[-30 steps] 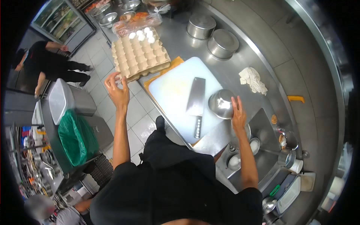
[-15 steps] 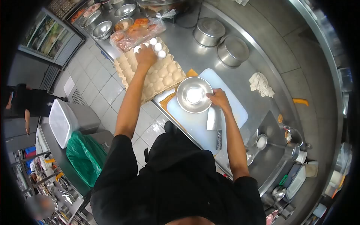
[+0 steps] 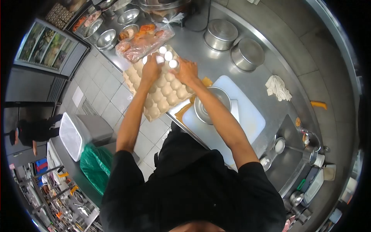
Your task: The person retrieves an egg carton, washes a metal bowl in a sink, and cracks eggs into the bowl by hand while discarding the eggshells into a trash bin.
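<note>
- Eggs (image 3: 168, 55), white ones, are bunched at the far end of a cardboard egg tray (image 3: 164, 91), which sticks out past the counter edge.
- Left hand (image 3: 151, 71) is right in among them, fingers curled down; can't tell how wide they are or if they've got one.
- Right hand (image 3: 187, 70) has thumb and fingers partly spread beside the nearest egg; can't tell if it's gripped.
- Steel bowl (image 3: 201, 108) sits on the white cutting board (image 3: 253, 120), under the right forearm.
- Clear bag of food (image 3: 145, 43) is just beyond the tray.
- Glass-front fridge (image 3: 42, 46) way back, any labels too small to read.
</note>
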Motion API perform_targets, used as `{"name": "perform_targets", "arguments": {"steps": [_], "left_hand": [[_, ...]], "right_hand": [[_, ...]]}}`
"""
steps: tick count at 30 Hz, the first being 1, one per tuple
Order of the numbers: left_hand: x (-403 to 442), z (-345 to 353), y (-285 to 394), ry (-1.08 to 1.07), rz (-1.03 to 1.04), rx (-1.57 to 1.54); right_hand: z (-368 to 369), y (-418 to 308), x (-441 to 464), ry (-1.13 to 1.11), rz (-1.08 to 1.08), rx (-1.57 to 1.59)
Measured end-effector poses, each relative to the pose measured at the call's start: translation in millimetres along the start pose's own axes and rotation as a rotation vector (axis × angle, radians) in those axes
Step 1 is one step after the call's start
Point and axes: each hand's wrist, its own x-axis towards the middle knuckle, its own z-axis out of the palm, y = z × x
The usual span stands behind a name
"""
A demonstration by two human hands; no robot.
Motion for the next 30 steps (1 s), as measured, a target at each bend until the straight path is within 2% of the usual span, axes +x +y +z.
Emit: {"name": "perform_targets", "arguments": {"steps": [2,3,5,7,8,10,11,12,13,14,15,17,18,19,20,22,23,25,26,28,29,30], "left_hand": [[-13.0,1.0,-7.0,0.231,-0.035,-0.296],[-21.7,0.9,-13.0,0.215,-0.031,-0.307],[-50.3,3.1,-18.3,0.133,-0.159,-0.692],[-76.2,-28.0,12.7,0.007,-0.375,-1.002],[-88.4,-28.6,15.3,-0.019,-0.36,-1.012],[-99.2,-26.9,21.4,-0.048,-0.417,-1.234],[-103.6,-27.1,25.4,-0.072,-0.422,-1.237],[-108.7,-28.1,29.1,-0.139,-0.454,-1.329],[-112.7,-32.0,35.3,-0.202,-0.489,-1.419],[-115.2,-33.3,40.3,-0.212,-0.502,-1.416],[-114.6,-33.0,45.8,-0.305,-0.507,-1.385],[-114.2,-29.5,63.7,-0.427,-0.459,-1.365],[-114.1,-23.2,70.9,-0.42,-0.468,-1.366],[-115.7,-15.2,78.5,-0.444,-0.353,-1.355],[-117.8,-6.1,85.9,-0.468,-0.237,-1.34],[-116.3,12.2,95.4,-0.501,-0.207,-1.324],[-118.2,15.6,101.0,-0.525,-0.209,-1.304],[-121.4,20.5,113.7,-0.54,-0.2,-1.3],[-124.2,22.3,118.8,-0.543,-0.203,-1.297],[-124.2,23.4,126.9,-0.552,-0.211,-1.318],[-124.2,23.3,129.8,-0.556,-0.2,-1.313],[-124.5,24.1,132.2,-0.573,-0.182,-1.27]], "right_hand": [[5.3,-12.5,15.0,-0.039,0.048,-0.067],[4.3,-17.0,19.0,-0.062,0.111,-0.045],[8.8,-22.2,7.8,-0.093,0.227,-0.033],[7.3,-25.9,22.5,-0.068,0.297,-0.085],[7.9,-28.2,25.6,-0.057,0.323,-0.095],[7.8,-26.5,33.0,-0.179,0.334,-0.108],[9.1,-22.9,29.9,-0.135,0.259,-0.101],[10.2,-18.5,23.6,-0.142,0.278,-0.101],[8.2,-14.0,16.2,0.043,0.204,0.132],[-2.5,-15.8,8.6,0.231,0.126,0.365],[-16.6,-15.7,-7.6,0.156,0.244,0.674],[-54.4,-9.2,-41.3,0.248,0.176,0.757],[-67.8,-6.0,-61.2,0.239,0.225,0.883],[-80.6,-4.1,-82.4,0.225,0.277,1.008],[-96.0,-6.1,-102.8,0.213,0.279,1.01],[-123.1,-12.1,-130.8,0.034,0.236,0.578],[-130.1,-12.2,-139.9,0.034,0.243,0.588],[-141.0,-9.0,-152.8,0.28,0.062,0.51],[-143.1,-7.6,-158.7,0.28,0.066,0.513],[-147.4,-5.7,-165.4,0.409,-0.132,0.331],[-139.4,-1.4,-172.6,0.297,-0.102,0.374],[-135.5,2.6,-177.6,0.309,-0.104,0.37]]}}
